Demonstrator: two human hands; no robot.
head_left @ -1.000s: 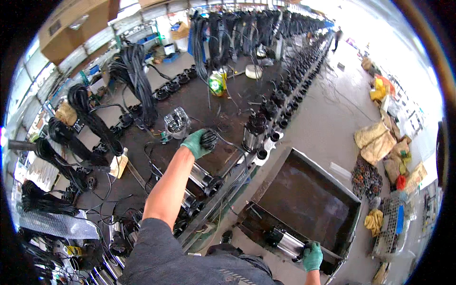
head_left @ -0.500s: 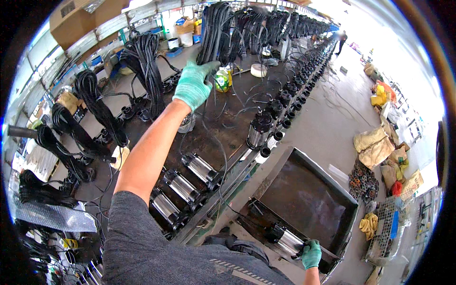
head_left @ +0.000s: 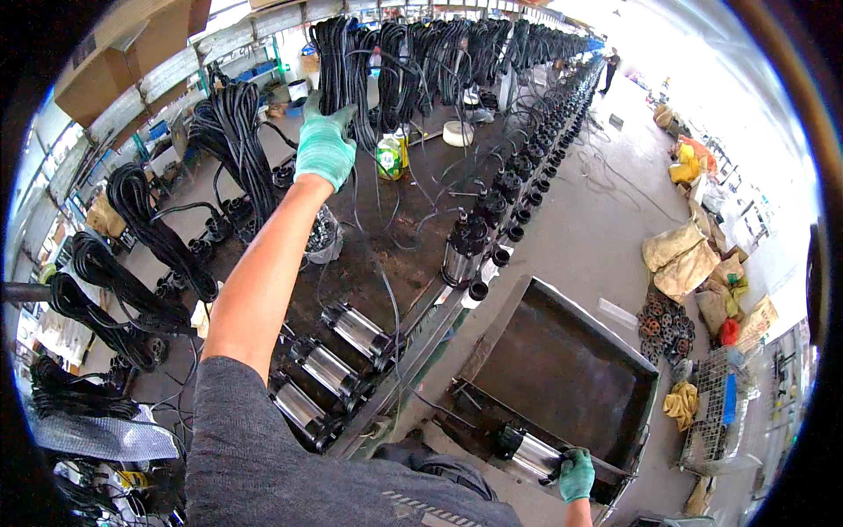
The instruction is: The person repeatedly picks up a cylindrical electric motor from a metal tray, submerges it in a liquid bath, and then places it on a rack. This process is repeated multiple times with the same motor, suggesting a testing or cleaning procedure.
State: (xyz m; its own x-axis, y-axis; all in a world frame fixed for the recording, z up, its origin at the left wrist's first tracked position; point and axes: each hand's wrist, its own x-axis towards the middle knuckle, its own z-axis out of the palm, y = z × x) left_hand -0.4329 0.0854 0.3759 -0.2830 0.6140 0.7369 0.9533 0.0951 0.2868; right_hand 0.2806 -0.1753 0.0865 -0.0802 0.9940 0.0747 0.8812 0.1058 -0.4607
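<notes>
My left hand, in a green knit glove, reaches up over the workbench and grips the lower end of a coil of black cable. Beside it hang several similar black coils. Low on the right, my right hand, gloved alike, is closed round the end of a shiny steel pump body with a black end piece. That pump body lies on its side at the near edge of a dark metal tray. A thin black cable runs from it up across the bench.
Three steel pump bodies lie on the bench, near a long row of upright ones. A green-labelled container, a white roll and a tub of small parts stand behind. Sacks and a wire cage line the right.
My left hand has closed on the cable coil and drawn it left, away from the neighbouring coils. My right hand stays on the pump body. The view has shifted slightly.
</notes>
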